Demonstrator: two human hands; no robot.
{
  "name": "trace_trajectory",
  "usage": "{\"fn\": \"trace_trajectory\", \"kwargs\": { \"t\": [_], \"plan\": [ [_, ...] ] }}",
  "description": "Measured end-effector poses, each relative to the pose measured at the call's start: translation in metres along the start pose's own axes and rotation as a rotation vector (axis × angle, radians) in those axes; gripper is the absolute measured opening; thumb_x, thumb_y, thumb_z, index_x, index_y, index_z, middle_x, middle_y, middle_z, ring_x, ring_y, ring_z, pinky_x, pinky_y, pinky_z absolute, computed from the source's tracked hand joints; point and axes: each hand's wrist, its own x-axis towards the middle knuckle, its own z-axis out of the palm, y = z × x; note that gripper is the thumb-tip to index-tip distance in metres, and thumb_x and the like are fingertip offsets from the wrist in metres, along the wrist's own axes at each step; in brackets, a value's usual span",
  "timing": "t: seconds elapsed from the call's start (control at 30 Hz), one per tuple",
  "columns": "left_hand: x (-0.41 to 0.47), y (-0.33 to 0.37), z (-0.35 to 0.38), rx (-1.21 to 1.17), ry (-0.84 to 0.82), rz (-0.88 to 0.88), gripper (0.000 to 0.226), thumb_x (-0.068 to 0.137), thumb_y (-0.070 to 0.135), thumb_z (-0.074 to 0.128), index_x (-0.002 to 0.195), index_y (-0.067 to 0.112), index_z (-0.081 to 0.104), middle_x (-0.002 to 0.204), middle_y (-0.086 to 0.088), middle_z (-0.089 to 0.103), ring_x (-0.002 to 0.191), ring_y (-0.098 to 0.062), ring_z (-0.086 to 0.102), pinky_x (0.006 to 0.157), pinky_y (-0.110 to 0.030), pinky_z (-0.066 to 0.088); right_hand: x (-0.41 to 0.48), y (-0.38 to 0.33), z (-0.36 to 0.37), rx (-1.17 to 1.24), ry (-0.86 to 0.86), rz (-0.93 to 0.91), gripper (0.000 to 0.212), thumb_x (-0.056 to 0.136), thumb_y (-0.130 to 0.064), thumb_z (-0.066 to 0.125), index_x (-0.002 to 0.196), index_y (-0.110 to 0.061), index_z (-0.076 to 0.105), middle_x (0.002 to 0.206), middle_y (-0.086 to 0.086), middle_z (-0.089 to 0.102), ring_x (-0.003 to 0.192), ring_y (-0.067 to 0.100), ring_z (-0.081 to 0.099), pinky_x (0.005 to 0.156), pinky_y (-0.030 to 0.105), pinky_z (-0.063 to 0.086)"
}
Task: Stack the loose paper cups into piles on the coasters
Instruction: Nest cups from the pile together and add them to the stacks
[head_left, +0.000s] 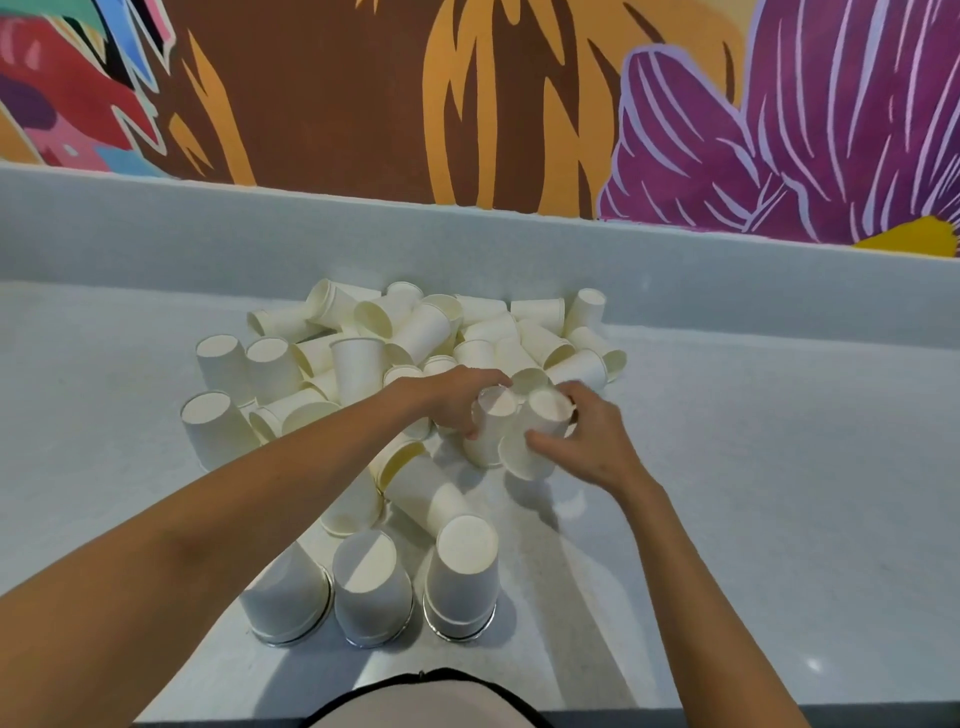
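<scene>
Clearly these are flimsy things. The loose paper cups (415, 332) lie heaped on the pale counter (779, 519) from the far left to the middle, some on their sides and some mouth-down. I judge them almost weightless, thin-walled and easy to dent, so a soft hold round the side wall just below the base should suit better than a squeeze at the rim. Near the person, left of centre, three piles (371, 587) stand mouth-down in a row. Each sits on a shiny coaster (460, 633), of which only the edge shows. Further right, at the near edge of the heap, the left hand (452, 400) reaches in with the forearm stretched across the left side of the heap, its fingers and thumb curled round an upturned cup (491, 431). Just beside it the right hand (592, 447) comes in from the near right with the wrist bent inward, thumb and fingers wrapped round a second cup (535, 441), base up and tipped slightly — the two cups touch side by side.
</scene>
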Motion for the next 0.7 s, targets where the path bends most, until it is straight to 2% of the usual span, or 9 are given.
{"fn": "trace_trajectory", "kwargs": {
  "t": [0.1,0.17,0.27,0.33,0.43,0.5,0.57,0.63,0.7],
  "plan": [
    [-0.001,0.000,-0.003,-0.061,0.000,-0.027,0.097,0.065,0.012,0.085,0.145,0.022,0.031,0.140,-0.002,0.049,0.123,-0.023,0.050,0.097,-0.032,0.044,0.016,-0.015,-0.009,0.072,0.147,-0.041,0.052,0.068,-0.028,0.079,0.114,-0.019,0.056,0.107,-0.006,0.059,0.096,0.014,0.056,0.078,0.029,0.049],
    [-0.001,0.002,-0.006,-0.134,0.009,-0.033,0.095,0.064,0.008,0.086,0.142,0.019,0.034,0.135,-0.002,0.053,0.119,-0.021,0.054,0.091,-0.029,0.046,0.024,-0.021,-0.003,0.113,0.198,-0.077,0.056,0.069,-0.033,0.075,0.119,-0.019,0.054,0.113,-0.007,0.058,0.101,0.013,0.055,0.083,0.031,0.051],
    [0.000,0.003,-0.009,-0.154,0.045,-0.022,0.086,0.062,0.007,0.086,0.134,0.016,0.040,0.128,-0.003,0.058,0.114,-0.021,0.057,0.088,-0.030,0.049,0.031,-0.021,0.011,0.064,0.164,-0.113,0.069,0.073,-0.039,0.070,0.133,-0.015,0.047,0.128,0.002,0.053,0.115,0.019,0.051,0.094,0.036,0.048],
    [-0.001,0.003,-0.011,-0.187,0.028,-0.027,0.090,0.060,0.005,0.087,0.136,0.016,0.039,0.128,-0.003,0.058,0.114,-0.021,0.058,0.090,-0.032,0.052,0.034,-0.016,0.022,-0.090,0.074,-0.107,0.073,0.081,-0.037,0.068,0.143,-0.012,0.037,0.136,0.009,0.048,0.123,0.024,0.046,0.099,0.037,0.042],
    [-0.003,0.001,-0.015,-0.266,-0.013,-0.042,0.105,0.060,0.000,0.086,0.145,0.018,0.028,0.136,-0.004,0.051,0.120,-0.021,0.056,0.093,-0.035,0.052,0.035,-0.007,0.036,-0.255,-0.036,-0.112,0.065,0.088,-0.034,0.064,0.143,-0.010,0.040,0.137,0.013,0.048,0.122,0.028,0.048,0.097,0.038,0.043],
    [-0.004,0.002,-0.017,-0.257,-0.028,-0.040,0.107,0.062,-0.002,0.085,0.148,0.019,0.025,0.140,-0.005,0.047,0.122,-0.021,0.053,0.096,-0.034,0.051,0.035,0.000,0.038,-0.202,-0.111,-0.092,0.060,0.086,-0.032,0.067,0.138,-0.008,0.048,0.134,0.014,0.053,0.116,0.028,0.054,0.096,0.036,0.047],
    [-0.003,0.004,-0.020,-0.200,-0.038,-0.027,0.105,0.063,0.001,0.086,0.148,0.020,0.025,0.143,-0.005,0.045,0.124,-0.021,0.052,0.098,-0.035,0.049,0.039,0.006,0.030,-0.067,-0.139,-0.030,0.056,0.082,-0.028,0.072,0.132,-0.008,0.054,0.130,0.008,0.057,0.109,0.023,0.059,0.087,0.028,0.049],
    [-0.001,0.007,-0.022,-0.156,-0.053,-0.021,0.102,0.065,0.006,0.086,0.147,0.020,0.028,0.143,-0.003,0.045,0.124,-0.021,0.051,0.098,-0.035,0.048,0.052,0.012,0.016,0.038,-0.070,0.053,0.049,0.081,-0.021,0.073,0.126,-0.007,0.059,0.124,0.005,0.061,0.101,0.018,0.062,0.078,0.020,0.046],
    [0.002,0.010,-0.025,-0.105,-0.063,0.001,0.098,0.065,0.013,0.088,0.145,0.023,0.032,0.142,-0.001,0.045,0.125,-0.020,0.050,0.099,-0.035,0.046,0.072,0.026,0.004,0.033,0.068,0.112,0.039,0.083,-0.015,0.069,0.120,-0.006,0.062,0.120,0.008,0.063,0.098,0.019,0.061,0.078,0.020,0.044]
  ]
}}
